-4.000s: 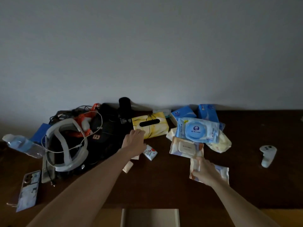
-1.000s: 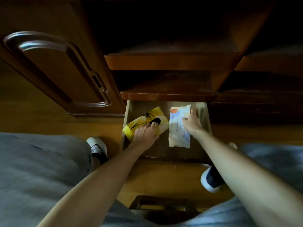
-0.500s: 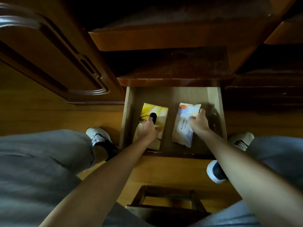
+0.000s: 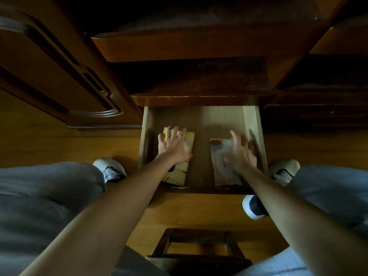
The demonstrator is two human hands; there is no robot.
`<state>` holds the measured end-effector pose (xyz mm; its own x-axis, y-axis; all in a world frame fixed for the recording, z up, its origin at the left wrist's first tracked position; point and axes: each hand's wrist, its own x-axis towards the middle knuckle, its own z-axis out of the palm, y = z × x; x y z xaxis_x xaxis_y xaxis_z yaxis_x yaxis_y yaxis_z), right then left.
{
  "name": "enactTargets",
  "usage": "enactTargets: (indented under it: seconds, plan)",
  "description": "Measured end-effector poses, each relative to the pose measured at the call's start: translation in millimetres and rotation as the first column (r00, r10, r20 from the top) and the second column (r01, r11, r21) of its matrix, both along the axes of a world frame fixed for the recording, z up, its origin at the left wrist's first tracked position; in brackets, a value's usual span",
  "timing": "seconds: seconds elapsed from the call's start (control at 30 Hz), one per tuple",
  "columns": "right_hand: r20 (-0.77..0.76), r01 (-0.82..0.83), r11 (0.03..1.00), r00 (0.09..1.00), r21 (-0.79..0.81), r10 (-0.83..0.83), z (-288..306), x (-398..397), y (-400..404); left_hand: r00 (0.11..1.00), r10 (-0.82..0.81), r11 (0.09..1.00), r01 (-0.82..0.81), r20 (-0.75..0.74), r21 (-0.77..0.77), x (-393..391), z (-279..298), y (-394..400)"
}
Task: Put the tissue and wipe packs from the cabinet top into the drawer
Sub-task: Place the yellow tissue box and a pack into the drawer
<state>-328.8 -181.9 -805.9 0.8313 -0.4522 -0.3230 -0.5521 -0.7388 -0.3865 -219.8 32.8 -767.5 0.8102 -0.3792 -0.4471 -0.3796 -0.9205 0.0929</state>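
Observation:
The open wooden drawer (image 4: 201,118) is below me. A yellow tissue pack (image 4: 180,172) lies flat on its left side. A white wipe pack (image 4: 221,168) with a red and blue print lies flat on its right side. My left hand (image 4: 172,145) hovers over the yellow pack's far end with fingers spread, holding nothing. My right hand (image 4: 240,152) is over the wipe pack's right half, fingers apart and blurred. Both hands hide parts of the packs. The cabinet top is out of view.
A carved cabinet door (image 4: 55,76) stands to the left. A pulled-out dark drawer or shelf (image 4: 199,80) overhangs the open drawer's back. My knees and shoes (image 4: 110,170) flank the drawer. A wooden stool (image 4: 199,246) is beneath me on the wood floor.
Both hands have let go of their packs and opened. The yellow pack and the wipe pack now lie flat in the drawer, nearer its front. The view has tilted further down.

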Motion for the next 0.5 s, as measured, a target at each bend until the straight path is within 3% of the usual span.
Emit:
enactTargets:
  seconds: [0.13,0.37,0.5]
  plan:
    - [-0.209,-0.175,0.983,0.961,0.047,0.181,-18,-12,-1,0.991,0.113,0.983,-0.122,0.073,0.135,10,0,21]
    - [-0.370,0.026,0.987,0.929,0.160,0.035,-20,-3,-8,0.996,0.051,0.989,-0.062,0.079,0.136,12,-1,29]
    - [-0.320,0.102,0.944,0.948,0.315,0.004,-14,1,23,0.989,-0.076,0.993,0.063,0.130,0.101,14,-2,51]
